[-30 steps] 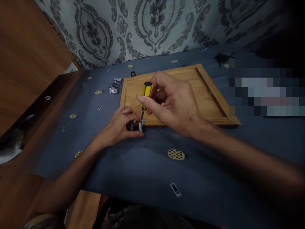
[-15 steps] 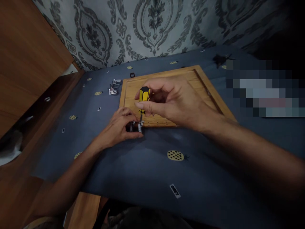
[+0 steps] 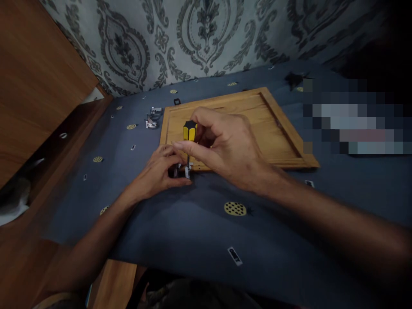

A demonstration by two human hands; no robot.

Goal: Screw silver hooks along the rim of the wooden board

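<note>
My right hand (image 3: 225,150) is closed round a screwdriver with a yellow and black handle (image 3: 189,131), held upright. Its tip rests on a small metal hinge (image 3: 184,170) at the near left corner of a wooden cabinet door (image 3: 254,116). My left hand (image 3: 159,171) is pinched on that hinge and steadies it against the door's edge. The door lies flat on a dark blue cloth (image 3: 199,223).
A second metal hinge (image 3: 152,118) lies on the cloth left of the door's far corner. A wooden cabinet side (image 3: 38,86) stands at the left. Patterned wallpaper (image 3: 199,34) backs the surface. A blurred patch (image 3: 354,128) sits at the right.
My right hand has shifted slightly lower and to the left with the screwdriver, its fingers turning round the handle. My left hand has stayed on the hinge.
</note>
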